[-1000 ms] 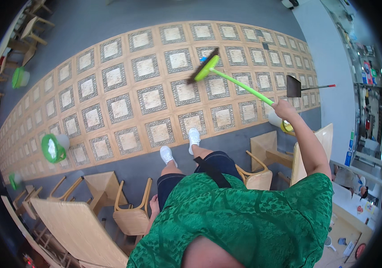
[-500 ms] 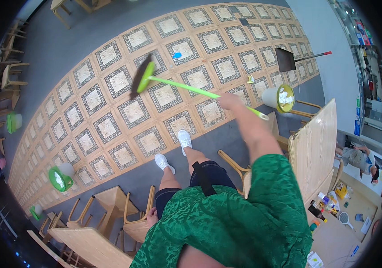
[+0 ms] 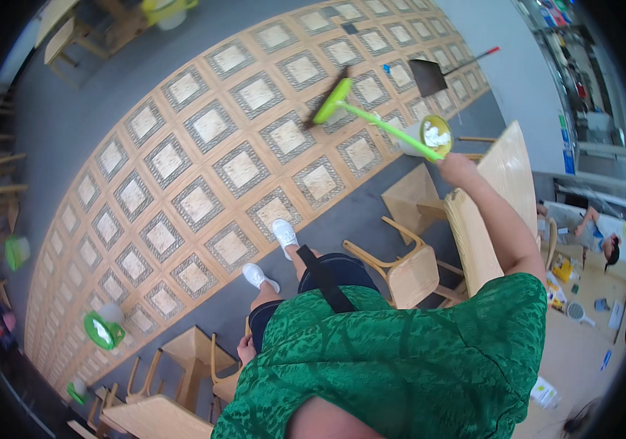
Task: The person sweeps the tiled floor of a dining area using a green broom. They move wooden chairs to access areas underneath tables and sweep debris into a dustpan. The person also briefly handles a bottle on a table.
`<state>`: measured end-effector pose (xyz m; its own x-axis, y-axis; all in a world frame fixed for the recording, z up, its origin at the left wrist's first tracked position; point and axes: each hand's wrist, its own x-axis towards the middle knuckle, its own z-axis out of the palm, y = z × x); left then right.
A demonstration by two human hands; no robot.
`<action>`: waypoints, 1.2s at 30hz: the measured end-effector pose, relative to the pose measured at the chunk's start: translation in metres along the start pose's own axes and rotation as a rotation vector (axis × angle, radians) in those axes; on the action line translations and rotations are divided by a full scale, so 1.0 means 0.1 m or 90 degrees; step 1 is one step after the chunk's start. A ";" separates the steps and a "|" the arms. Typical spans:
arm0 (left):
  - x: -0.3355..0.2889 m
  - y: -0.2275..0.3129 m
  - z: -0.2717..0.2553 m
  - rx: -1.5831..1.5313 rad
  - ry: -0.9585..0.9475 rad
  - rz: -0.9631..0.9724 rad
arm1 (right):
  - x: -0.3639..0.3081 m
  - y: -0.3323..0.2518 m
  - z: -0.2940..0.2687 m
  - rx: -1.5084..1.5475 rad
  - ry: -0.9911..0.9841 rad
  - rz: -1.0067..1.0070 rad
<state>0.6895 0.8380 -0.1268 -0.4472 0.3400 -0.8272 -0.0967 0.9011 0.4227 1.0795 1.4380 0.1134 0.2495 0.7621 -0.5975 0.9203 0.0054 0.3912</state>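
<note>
We count one broom [image 3: 333,101], its green head and dark bristles over the patterned floor [image 3: 210,201], ahead and to the right of our two white shoes [image 3: 284,233]. Our right hand [image 3: 459,170] wraps the top of its handle; our left hand [image 3: 246,350] hangs at our side, and we cannot tell whether it is closed. Right of the broom head lie one blue scrap [image 3: 386,69] and one dark dustpan [image 3: 428,77]. One yellow-rimmed bin [image 3: 439,118] stands near our right hand; three green-and-white bins [image 3: 104,329] stand leftward. One white package [image 3: 545,394] at far right bears print too small to read.
</note>
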 end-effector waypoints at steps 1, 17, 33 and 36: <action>0.03 -0.01 0.00 0.006 0.004 0.003 | -0.10 -0.06 0.07 0.015 -0.009 -0.012; -0.07 0.41 -0.32 -0.088 -0.054 -0.033 | -0.27 -3.32 2.09 0.045 -0.172 -0.309; 0.76 0.26 -1.43 0.121 -0.180 0.079 | -1.76 -0.49 2.71 0.302 -0.065 0.159; 0.82 0.23 -1.52 0.156 -0.219 0.073 | -2.59 -0.67 3.63 0.473 -0.193 0.187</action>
<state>0.5153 0.8460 -0.1287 -0.1166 0.4746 -0.8725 0.1682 0.8752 0.4536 1.0624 1.0047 -0.0124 0.4820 0.4594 -0.7461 0.7379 -0.6719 0.0629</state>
